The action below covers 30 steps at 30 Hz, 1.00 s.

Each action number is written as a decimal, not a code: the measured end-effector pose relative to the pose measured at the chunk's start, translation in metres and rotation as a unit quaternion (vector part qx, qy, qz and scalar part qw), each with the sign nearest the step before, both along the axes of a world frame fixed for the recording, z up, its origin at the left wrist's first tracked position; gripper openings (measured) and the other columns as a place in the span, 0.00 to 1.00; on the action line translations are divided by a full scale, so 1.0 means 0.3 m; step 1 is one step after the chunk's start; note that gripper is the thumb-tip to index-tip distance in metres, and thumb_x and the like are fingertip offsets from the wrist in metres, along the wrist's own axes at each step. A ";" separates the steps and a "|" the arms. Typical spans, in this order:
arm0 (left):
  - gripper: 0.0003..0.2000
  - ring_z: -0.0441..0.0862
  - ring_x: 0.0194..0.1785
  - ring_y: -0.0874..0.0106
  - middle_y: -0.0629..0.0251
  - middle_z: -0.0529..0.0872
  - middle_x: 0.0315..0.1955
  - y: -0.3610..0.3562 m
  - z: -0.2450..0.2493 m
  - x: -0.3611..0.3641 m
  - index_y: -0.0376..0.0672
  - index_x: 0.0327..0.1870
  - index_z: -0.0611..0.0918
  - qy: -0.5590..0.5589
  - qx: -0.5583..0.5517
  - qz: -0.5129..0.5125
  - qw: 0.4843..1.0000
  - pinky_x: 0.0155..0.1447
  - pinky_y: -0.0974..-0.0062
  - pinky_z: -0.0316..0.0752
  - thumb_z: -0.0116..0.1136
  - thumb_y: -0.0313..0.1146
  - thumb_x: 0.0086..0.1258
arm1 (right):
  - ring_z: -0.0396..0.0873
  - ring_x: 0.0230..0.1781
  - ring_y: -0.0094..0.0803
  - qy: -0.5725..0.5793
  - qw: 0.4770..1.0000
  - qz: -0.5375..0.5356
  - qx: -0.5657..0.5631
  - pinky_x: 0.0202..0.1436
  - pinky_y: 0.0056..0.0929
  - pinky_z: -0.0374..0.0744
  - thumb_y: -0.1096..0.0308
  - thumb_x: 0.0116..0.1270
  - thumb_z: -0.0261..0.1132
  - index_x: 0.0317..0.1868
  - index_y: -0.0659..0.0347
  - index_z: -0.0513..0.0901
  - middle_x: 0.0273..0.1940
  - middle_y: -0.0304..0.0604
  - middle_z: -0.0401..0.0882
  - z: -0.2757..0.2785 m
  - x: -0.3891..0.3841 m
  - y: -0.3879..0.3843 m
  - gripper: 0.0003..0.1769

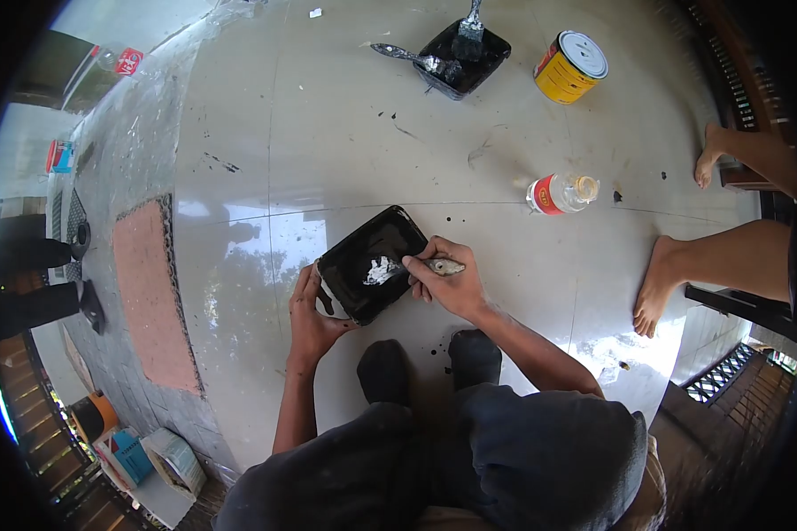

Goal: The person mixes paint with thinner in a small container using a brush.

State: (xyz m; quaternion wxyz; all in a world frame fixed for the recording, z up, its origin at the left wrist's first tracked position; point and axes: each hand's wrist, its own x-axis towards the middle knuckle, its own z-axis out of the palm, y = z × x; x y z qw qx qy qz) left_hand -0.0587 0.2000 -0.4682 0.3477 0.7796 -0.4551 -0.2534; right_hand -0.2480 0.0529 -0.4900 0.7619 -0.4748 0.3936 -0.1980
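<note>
A black rectangular tray (350,285) with dark paint inside lies on the tiled floor in front of my feet. My left hand (313,311) grips its left edge, fingers along the outer side and thumb by the near corner. My right hand (447,276) is closed round the handle of a brush (444,265) at the tray's right side. The brush tip reaches over the tray, near a white patch (382,270) in the dark paint. The bristles are hard to make out.
Farther off are a second black tray (456,84) with two brushes, a yellow can (568,69) and a clear bottle (560,194) with a red label. Another person's bare feet (655,292) are at the right. A pink mat (155,296) lies left, near another person's dark-clad legs (35,301).
</note>
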 end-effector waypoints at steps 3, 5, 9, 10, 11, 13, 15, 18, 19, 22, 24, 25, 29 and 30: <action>0.45 0.82 0.40 0.69 0.61 0.81 0.54 0.007 -0.013 0.014 0.36 0.62 0.79 -0.006 0.004 -0.004 1.000 0.39 0.73 0.80 0.84 0.27 0.32 | 0.81 0.19 0.24 -0.016 1.000 0.020 0.010 0.18 0.22 0.75 0.71 0.72 0.69 0.31 0.65 0.74 0.23 0.42 0.81 -0.009 0.009 -0.007 0.13; 0.45 0.82 0.42 0.69 0.61 0.81 0.54 0.006 -0.019 0.021 0.36 0.62 0.79 0.000 0.009 -0.007 1.000 0.39 0.73 0.81 0.84 0.26 0.32 | 0.80 0.19 0.23 -0.028 0.999 0.039 0.015 0.19 0.22 0.74 0.70 0.72 0.69 0.31 0.64 0.74 0.23 0.41 0.80 -0.018 0.014 -0.024 0.13; 0.44 0.82 0.45 0.69 0.61 0.82 0.52 -0.005 -0.017 0.032 0.36 0.62 0.79 0.018 0.014 -0.011 1.000 0.41 0.73 0.81 0.84 0.26 0.32 | 0.80 0.19 0.23 -0.043 0.995 0.092 0.010 0.19 0.22 0.75 0.69 0.71 0.71 0.31 0.63 0.75 0.23 0.40 0.81 -0.014 0.027 -0.074 0.13; 0.44 0.82 0.45 0.68 0.61 0.82 0.52 -0.006 -0.017 0.035 0.36 0.62 0.79 0.020 0.013 -0.011 1.000 0.42 0.73 0.81 0.84 0.26 0.32 | 0.81 0.19 0.24 -0.043 0.993 0.107 0.007 0.19 0.22 0.75 0.70 0.70 0.71 0.31 0.63 0.76 0.24 0.41 0.81 -0.005 0.032 -0.088 0.13; 0.45 0.82 0.46 0.68 0.61 0.82 0.52 -0.007 -0.016 0.038 0.36 0.62 0.79 0.018 0.016 -0.013 1.000 0.42 0.73 0.81 0.83 0.26 0.32 | 0.81 0.20 0.24 -0.041 0.992 0.121 0.008 0.20 0.21 0.75 0.69 0.70 0.72 0.31 0.63 0.76 0.24 0.41 0.81 0.000 0.038 -0.102 0.13; 0.45 0.83 0.46 0.68 0.61 0.82 0.51 -0.005 -0.013 0.042 0.36 0.62 0.79 0.015 0.022 -0.015 1.000 0.42 0.74 0.81 0.83 0.26 0.32 | 0.82 0.20 0.23 -0.037 0.988 0.150 0.010 0.21 0.21 0.76 0.68 0.69 0.72 0.31 0.63 0.76 0.24 0.40 0.81 0.008 0.051 -0.128 0.13; 0.45 0.83 0.47 0.67 0.61 0.82 0.51 -0.003 -0.018 0.044 0.36 0.62 0.79 0.006 0.018 -0.016 1.000 0.44 0.72 0.81 0.83 0.26 0.32 | 0.82 0.21 0.23 -0.038 0.982 0.187 0.002 0.21 0.21 0.76 0.68 0.69 0.73 0.31 0.63 0.78 0.24 0.39 0.81 0.014 0.067 -0.162 0.13; 0.44 0.83 0.49 0.63 0.60 0.82 0.51 -0.003 -0.021 0.044 0.35 0.61 0.79 -0.021 0.006 -0.025 0.999 0.50 0.70 0.80 0.83 0.27 0.31 | 0.81 0.20 0.22 -0.039 0.971 0.234 -0.017 0.22 0.21 0.76 0.66 0.67 0.75 0.32 0.64 0.80 0.23 0.38 0.82 0.008 0.087 -0.204 0.13; 0.44 0.83 0.50 0.62 0.60 0.82 0.51 -0.004 -0.020 0.043 0.35 0.61 0.79 -0.032 0.001 -0.029 0.999 0.52 0.69 0.80 0.83 0.28 0.32 | 0.81 0.20 0.22 -0.040 0.968 0.248 -0.024 0.23 0.21 0.76 0.66 0.67 0.75 0.32 0.65 0.81 0.22 0.38 0.82 0.008 0.093 -0.215 0.13; 0.42 0.83 0.52 0.60 0.59 0.82 0.51 -0.003 -0.017 0.042 0.35 0.60 0.80 -0.066 -0.001 -0.037 0.997 0.58 0.66 0.78 0.83 0.30 0.33 | 0.80 0.19 0.21 -0.003 0.954 0.297 -0.043 0.24 0.21 0.75 0.65 0.67 0.75 0.34 0.66 0.82 0.22 0.39 0.82 0.044 0.103 -0.250 0.13; 0.42 0.82 0.55 0.56 0.56 0.82 0.52 -0.003 -0.018 0.041 0.35 0.57 0.81 -0.036 0.012 -0.019 0.999 0.60 0.63 0.76 0.84 0.33 0.32 | 0.79 0.19 0.21 0.011 0.951 0.308 -0.035 0.24 0.21 0.75 0.65 0.67 0.74 0.34 0.66 0.82 0.21 0.40 0.82 0.055 0.111 -0.259 0.13; 0.41 0.82 0.56 0.54 0.55 0.82 0.52 -0.004 -0.018 0.040 0.35 0.56 0.81 -0.021 0.019 -0.011 1.000 0.62 0.61 0.75 0.84 0.34 0.31 | 0.79 0.18 0.21 0.018 0.949 0.313 -0.031 0.24 0.21 0.74 0.64 0.67 0.74 0.34 0.66 0.82 0.21 0.40 0.83 0.057 0.115 -0.262 0.13; 0.39 0.82 0.55 0.55 0.54 0.82 0.52 -0.007 -0.012 0.030 0.35 0.55 0.81 -0.039 0.021 -0.007 0.999 0.61 0.62 0.76 0.83 0.34 0.33 | 0.78 0.18 0.21 0.031 0.938 0.343 -0.036 0.24 0.21 0.74 0.64 0.66 0.73 0.34 0.66 0.82 0.19 0.40 0.82 0.063 0.125 -0.272 0.13; 0.39 0.82 0.56 0.55 0.54 0.82 0.52 -0.009 -0.010 0.028 0.35 0.55 0.81 -0.030 0.027 -0.005 0.999 0.61 0.62 0.76 0.83 0.34 0.33 | 0.78 0.17 0.21 0.037 0.936 0.346 -0.046 0.24 0.22 0.74 0.64 0.66 0.72 0.34 0.66 0.82 0.19 0.40 0.81 0.073 0.129 -0.273 0.13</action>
